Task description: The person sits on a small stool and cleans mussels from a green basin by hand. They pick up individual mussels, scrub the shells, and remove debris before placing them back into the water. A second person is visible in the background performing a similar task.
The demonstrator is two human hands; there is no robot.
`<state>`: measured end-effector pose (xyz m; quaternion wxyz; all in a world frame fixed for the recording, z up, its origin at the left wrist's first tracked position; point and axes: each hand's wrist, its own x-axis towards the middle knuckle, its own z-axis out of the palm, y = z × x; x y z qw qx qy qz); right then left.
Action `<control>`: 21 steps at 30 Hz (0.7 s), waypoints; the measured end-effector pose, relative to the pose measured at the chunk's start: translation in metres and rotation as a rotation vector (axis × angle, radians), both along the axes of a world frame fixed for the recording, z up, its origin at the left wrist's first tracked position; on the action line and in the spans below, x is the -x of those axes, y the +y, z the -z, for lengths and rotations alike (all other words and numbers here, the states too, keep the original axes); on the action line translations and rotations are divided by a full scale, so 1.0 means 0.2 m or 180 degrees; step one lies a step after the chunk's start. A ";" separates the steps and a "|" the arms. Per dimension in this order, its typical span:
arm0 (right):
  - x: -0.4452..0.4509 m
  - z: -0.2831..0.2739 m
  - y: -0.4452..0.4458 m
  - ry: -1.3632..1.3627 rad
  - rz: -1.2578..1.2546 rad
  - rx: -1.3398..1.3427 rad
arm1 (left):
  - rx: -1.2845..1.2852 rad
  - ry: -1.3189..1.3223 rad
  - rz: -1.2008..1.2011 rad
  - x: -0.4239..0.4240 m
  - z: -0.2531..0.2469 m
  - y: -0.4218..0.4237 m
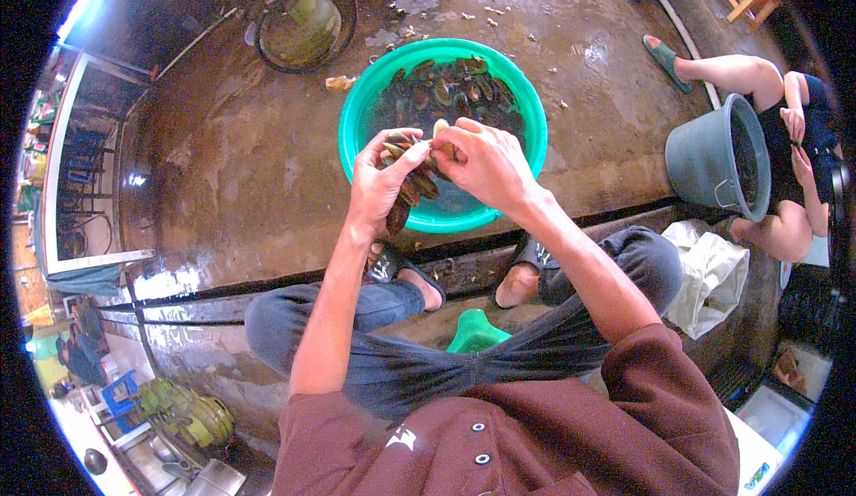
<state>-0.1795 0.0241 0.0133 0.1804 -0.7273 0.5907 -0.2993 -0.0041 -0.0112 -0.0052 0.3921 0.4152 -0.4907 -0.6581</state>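
Note:
My left hand [382, 175] grips a clump of brown-green mussels [416, 185] above the near left part of a green plastic basin [349, 162]. Some of the shells hang down below the palm. My right hand [483, 160] meets it at the top of the clump, thumb and fingers pinched around a small piece too covered to identify. A pale greenish shell [440, 128] shows at those fingertips. Inside the basin, more mussels [461, 88] lie in dark water, mostly towards the far side.
A grey bucket [699, 158] stands at right, beside a seated person whose hands [796, 138] hold something small. A white sack [709, 275] lies nearer. Gas cylinder [313, 21] at far left; small pale scraps [491, 21] dot the wet floor beyond the basin. A green stool [476, 332] shows below me.

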 end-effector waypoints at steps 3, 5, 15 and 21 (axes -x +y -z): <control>0.01 -0.01 0.00 -0.0019 -0.0012 0.0016 | -0.0120 0.0067 0.0005 0.00 -0.01 0.00; 0.00 -0.01 0.00 0.0002 -0.0001 0.0044 | -0.0069 -0.0032 0.0014 -0.01 -0.01 0.00; 0.00 0.01 -0.01 -0.0388 0.0094 0.0098 | -0.0317 0.0263 0.0094 0.00 -0.03 0.01; 0.01 -0.02 -0.01 -0.1272 0.0005 -0.0045 | -0.0794 0.0548 0.0471 -0.03 -0.05 -0.01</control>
